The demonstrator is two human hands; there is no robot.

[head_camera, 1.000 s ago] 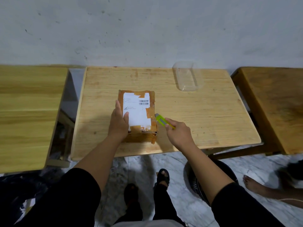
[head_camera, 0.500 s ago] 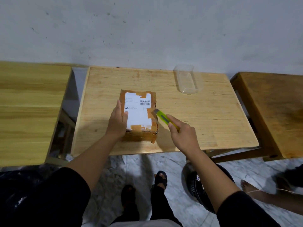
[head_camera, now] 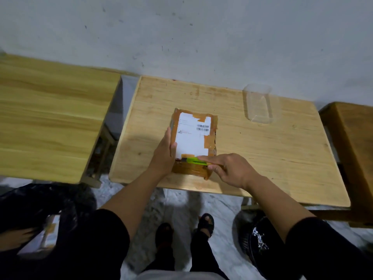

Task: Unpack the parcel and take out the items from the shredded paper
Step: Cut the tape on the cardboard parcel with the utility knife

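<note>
A brown taped cardboard parcel [head_camera: 193, 136] with a white shipping label lies on the middle wooden table [head_camera: 262, 158]. My left hand [head_camera: 164, 156] holds the parcel's left side, thumb on top. My right hand [head_camera: 230, 170] grips a green utility knife [head_camera: 196, 161] that lies across the parcel's near edge, its tip pointing left toward my left thumb. My index finger stretches along the knife's back. The parcel is sealed; its contents are hidden.
A clear plastic tub [head_camera: 258, 104] stands at the table's back right. Another wooden table [head_camera: 50, 118] is on the left and a darker one [head_camera: 353, 148] on the right. A black bag [head_camera: 40, 209] and a dark basket [head_camera: 258, 239] sit on the floor.
My right hand has swung the knife from the parcel's right side round to its near edge, now pointing left. My left hand stays on the parcel's left side.
</note>
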